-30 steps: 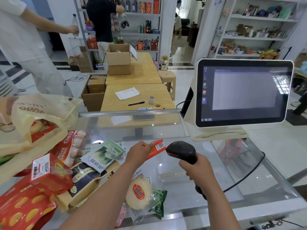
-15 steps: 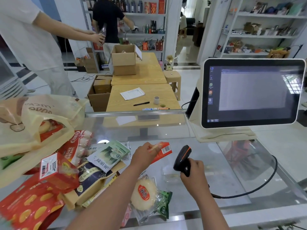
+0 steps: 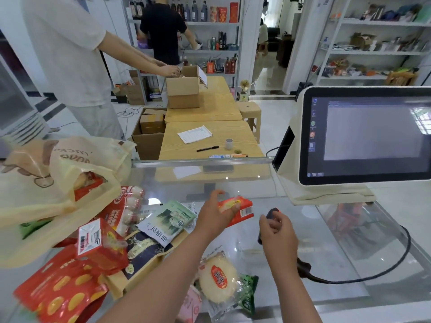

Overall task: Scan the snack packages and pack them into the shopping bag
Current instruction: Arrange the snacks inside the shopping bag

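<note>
A: Left edge: shopping bag [image 3: 35, 194] slumped, snack pile [image 3: 112, 238] beside it. Bare glass counter [image 3: 326, 264] right of centre, up to the monitor [image 3: 363, 134].
B: Grips?
A: Left hand [image 3: 213, 217] pinches the red snack package [image 3: 238, 209], fingers part spread. Right hand [image 3: 277, 231] curled round the scanner [image 3: 270, 215], just beside the package.

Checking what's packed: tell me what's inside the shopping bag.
Through the shopping bag mouth, a red snack package shows, something pale beside it. Anything deeper is covered by the bag.
</note>
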{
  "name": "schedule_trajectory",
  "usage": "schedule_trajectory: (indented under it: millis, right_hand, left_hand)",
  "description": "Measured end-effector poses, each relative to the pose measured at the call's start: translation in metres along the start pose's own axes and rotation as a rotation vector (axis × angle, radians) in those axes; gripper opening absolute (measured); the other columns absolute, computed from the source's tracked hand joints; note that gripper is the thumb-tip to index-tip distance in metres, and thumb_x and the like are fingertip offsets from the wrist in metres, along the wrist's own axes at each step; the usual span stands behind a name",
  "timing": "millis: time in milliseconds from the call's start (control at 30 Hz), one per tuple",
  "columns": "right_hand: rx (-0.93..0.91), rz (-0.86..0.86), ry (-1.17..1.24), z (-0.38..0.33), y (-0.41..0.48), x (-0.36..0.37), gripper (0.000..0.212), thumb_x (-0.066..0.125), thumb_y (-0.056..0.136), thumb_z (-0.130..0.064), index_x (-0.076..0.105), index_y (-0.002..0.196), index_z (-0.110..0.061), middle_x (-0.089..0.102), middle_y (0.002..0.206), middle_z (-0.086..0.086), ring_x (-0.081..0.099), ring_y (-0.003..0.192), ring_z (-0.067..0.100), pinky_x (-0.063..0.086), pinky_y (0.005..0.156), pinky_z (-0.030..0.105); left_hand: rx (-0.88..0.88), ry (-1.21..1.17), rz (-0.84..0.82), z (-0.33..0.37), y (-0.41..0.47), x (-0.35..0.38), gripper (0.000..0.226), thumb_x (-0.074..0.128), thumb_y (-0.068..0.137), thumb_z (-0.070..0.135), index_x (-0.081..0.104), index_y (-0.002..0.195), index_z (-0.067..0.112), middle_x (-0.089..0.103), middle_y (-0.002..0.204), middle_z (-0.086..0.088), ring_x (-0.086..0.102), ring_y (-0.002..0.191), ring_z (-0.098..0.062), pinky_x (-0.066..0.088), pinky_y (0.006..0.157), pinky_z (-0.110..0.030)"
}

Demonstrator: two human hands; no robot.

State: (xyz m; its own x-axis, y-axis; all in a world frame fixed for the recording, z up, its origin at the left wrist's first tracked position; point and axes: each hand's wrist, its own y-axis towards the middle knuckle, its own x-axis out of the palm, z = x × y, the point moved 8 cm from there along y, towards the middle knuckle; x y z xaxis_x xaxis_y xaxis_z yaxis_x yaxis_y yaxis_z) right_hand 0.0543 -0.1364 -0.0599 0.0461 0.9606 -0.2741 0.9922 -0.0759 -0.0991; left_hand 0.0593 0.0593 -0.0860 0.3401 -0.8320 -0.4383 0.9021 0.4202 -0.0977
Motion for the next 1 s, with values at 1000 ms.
schedule_trajectory:
  millis: [1000]
  right_hand:
    - [0.294, -0.788, 0.551, -0.154, -0.138, 0.264, 0.016, 0.060, 0.091, -0.023, 0.059, 0.102, -0.011, 0.070, 0.096, 0.014, 0.069, 0.082, 0.023, 0.055, 0.063, 0.029]
  left_hand:
    - [-0.099, 1.273, 0.536, -0.109, -0.081, -0.379, 0.085, 0.094, 0.022, 0.017, 0.068, 0.103, 0.021, 0.060, 0.114, -0.016, 0.054, 0.108, -0.038, 0.029, 0.091, -0.055]
